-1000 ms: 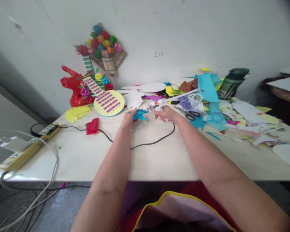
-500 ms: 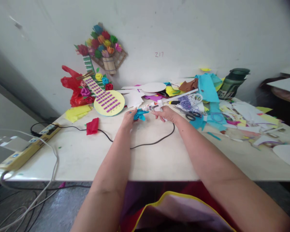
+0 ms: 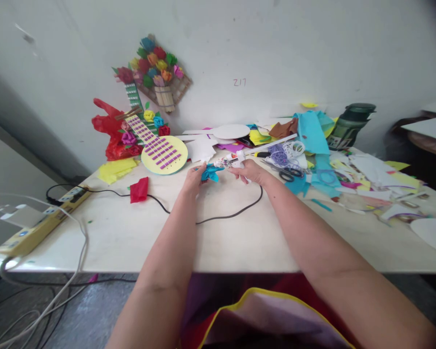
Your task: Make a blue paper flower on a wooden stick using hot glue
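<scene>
Pinched in my left hand point(image 3: 195, 177) is a piece of blue crepe paper point(image 3: 211, 172), gathered into a small crumpled shape. My right hand point(image 3: 247, 171) is wrapped round a white glue gun point(image 3: 236, 158), whose patterned front end points left, close to the blue paper. Whether its tip touches the paper cannot be made out. A black cord point(image 3: 228, 216) curves from below my right hand across the table toward the left. A folded red paper piece point(image 3: 139, 190) lies over the cord, left of my hands.
A yellow power strip point(image 3: 39, 225) lies at the left edge. Behind my hands stand a yellow paper guitar point(image 3: 165, 155) and a paper-flower bouquet point(image 3: 156, 68). To the right are scissors point(image 3: 289, 173), tangled string point(image 3: 281, 152), paper scraps point(image 3: 370, 179) and a green bottle point(image 3: 350, 127).
</scene>
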Tool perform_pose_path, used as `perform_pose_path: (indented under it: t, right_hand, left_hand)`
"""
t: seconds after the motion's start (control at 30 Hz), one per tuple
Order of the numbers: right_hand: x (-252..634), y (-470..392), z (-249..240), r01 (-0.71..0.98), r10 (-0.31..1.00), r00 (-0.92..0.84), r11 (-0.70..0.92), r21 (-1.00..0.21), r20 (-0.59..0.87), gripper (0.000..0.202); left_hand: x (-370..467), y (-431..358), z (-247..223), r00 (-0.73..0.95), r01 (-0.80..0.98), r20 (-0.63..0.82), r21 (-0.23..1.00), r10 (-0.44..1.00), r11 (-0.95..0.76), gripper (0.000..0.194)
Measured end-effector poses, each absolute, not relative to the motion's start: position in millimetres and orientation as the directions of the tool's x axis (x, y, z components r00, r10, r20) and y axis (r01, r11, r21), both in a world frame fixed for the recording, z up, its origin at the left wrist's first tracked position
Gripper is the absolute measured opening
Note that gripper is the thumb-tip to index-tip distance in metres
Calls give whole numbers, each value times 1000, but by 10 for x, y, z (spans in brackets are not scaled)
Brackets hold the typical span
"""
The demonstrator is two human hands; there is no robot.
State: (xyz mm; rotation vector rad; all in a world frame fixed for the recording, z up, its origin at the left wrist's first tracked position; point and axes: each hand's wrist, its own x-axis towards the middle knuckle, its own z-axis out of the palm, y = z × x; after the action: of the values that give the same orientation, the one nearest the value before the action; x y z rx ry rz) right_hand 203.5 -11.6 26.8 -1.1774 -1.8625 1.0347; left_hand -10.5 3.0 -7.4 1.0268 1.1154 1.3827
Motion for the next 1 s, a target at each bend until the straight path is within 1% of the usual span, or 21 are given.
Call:
perform_pose_path:
  t: [0.27, 0.53, 0.8, 1.0]
  right_hand:
    - [2040, -101, 261, 379, 932, -340, 257, -889, 124, 37]
    - [2052, -35, 193, 348, 917, -364, 296, -889, 163, 39]
    - [2058, -58, 214, 251, 904, -366, 325, -912, 221, 40]
    - [2079, -31, 196, 219, 913, -325, 326, -919, 247, 41]
  left_hand:
    - [-103, 29, -80, -95, -227, 15, 973, 995, -37, 35]
    - [-111, 51, -98, -111, -256, 6, 966, 994, -35, 33]
    - [-130, 52, -95, -106, -282, 11, 959, 994, -41, 31]
    - [-132, 38, -72, -110, -311, -3, 950, 994, -31, 25]
